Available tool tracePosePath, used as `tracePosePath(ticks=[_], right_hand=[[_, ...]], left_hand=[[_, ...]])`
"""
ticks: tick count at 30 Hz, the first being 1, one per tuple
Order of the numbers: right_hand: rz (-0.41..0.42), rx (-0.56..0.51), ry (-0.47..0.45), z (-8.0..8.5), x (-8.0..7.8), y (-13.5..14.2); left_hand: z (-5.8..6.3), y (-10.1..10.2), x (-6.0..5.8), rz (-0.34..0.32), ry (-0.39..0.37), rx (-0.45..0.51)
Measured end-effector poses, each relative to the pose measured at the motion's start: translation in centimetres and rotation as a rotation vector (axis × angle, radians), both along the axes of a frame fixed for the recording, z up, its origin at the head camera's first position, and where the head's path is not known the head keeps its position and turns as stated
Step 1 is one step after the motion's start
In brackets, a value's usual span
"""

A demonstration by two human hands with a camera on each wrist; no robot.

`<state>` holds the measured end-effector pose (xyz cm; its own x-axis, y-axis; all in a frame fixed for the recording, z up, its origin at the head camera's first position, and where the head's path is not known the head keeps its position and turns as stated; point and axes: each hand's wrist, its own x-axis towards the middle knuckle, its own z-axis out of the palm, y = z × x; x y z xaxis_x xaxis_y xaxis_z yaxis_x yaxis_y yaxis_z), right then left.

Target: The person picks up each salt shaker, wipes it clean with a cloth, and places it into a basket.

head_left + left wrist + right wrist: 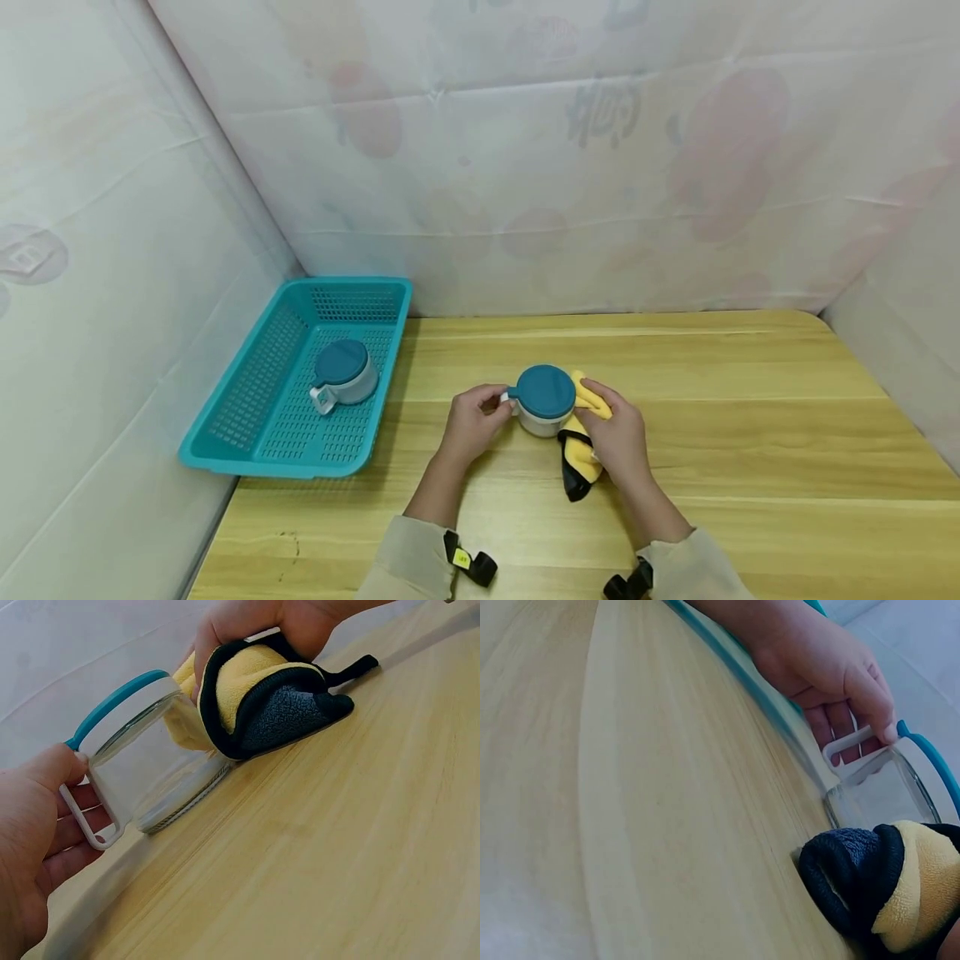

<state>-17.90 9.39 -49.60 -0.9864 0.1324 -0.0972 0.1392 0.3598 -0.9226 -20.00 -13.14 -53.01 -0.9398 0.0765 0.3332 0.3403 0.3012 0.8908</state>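
A round glass jar [546, 392] with a teal lid and a white side handle stands on the table, tilted slightly in the left wrist view. My left hand [474, 423] grips its handle [91, 817], thumb on top by the lid and fingers behind. On the jar's other side, my right hand [621, 433] holds a folded yellow cloth [582, 460] with dark grey backing and black edging. The cloth [244, 686] touches the glass wall. In the right wrist view the cloth [915, 889] covers part of the jar, and little of my right hand shows.
To the left is a teal perforated basket [288, 448], holding a second jar [341, 364] with a teal lid and pale handle. Printed white sheeting [487, 183] walls the back and sides of the wooden table [750, 467].
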Motion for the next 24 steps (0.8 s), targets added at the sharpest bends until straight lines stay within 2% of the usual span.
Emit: tracePosePath(ticks=[6, 9, 24], right_hand=[[0.025, 0.024, -0.038, -0.1, 0.7, 0.2], [0.037, 0.060, -0.024, -0.2, 1.0, 0.2], [0.129, 0.190, 0.198, -0.4, 3.2, -1.0]], left_hand=[[0.2, 0.1, 0.1, 0.027, 0.001, -0.035], [0.4, 0.1, 0.1, 0.034, 0.000, -0.034], [0.3, -0.4, 0.0, 0.021, -0.031, 0.016]])
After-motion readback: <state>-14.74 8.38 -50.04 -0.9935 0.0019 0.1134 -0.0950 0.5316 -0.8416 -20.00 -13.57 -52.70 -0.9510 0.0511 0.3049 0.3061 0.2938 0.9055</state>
